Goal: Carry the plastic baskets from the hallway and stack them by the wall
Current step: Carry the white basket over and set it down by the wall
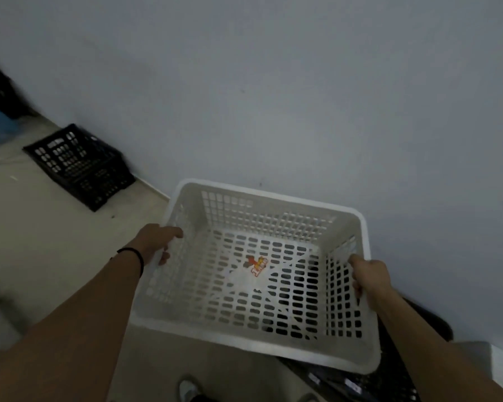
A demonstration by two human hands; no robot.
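Grey-blue wall (273, 82) fills most of the view, pale floor (41, 242) lower left, skirting line running diagonally between them.

Left hand (154, 242) is closed on the left rim of the white basket (253, 285), thumb over the top edge, fingers curled through the side. Right hand (369, 277) is closed on the right rim, fingers hooked over the lip near the far corner. Both arms reach about equally far; neither is clearly nearer.

Basket is held between the hands, clear of the floor, open side up, empty apart from a sticker (256, 265) on its base. Long axis runs roughly away from the body toward the wall, skewed a little right; far short edge sits close to the wall, whether touching I can't tell.

Key relation: a dark basket (389, 381) sits directly below, poking out under the white one's near-right corner. Looks like the stack target. Judgement: next move is a straight lower, after squaring the white basket's axis to the one beneath.

Another black basket (79, 166) lies well apart, far left against the wall.
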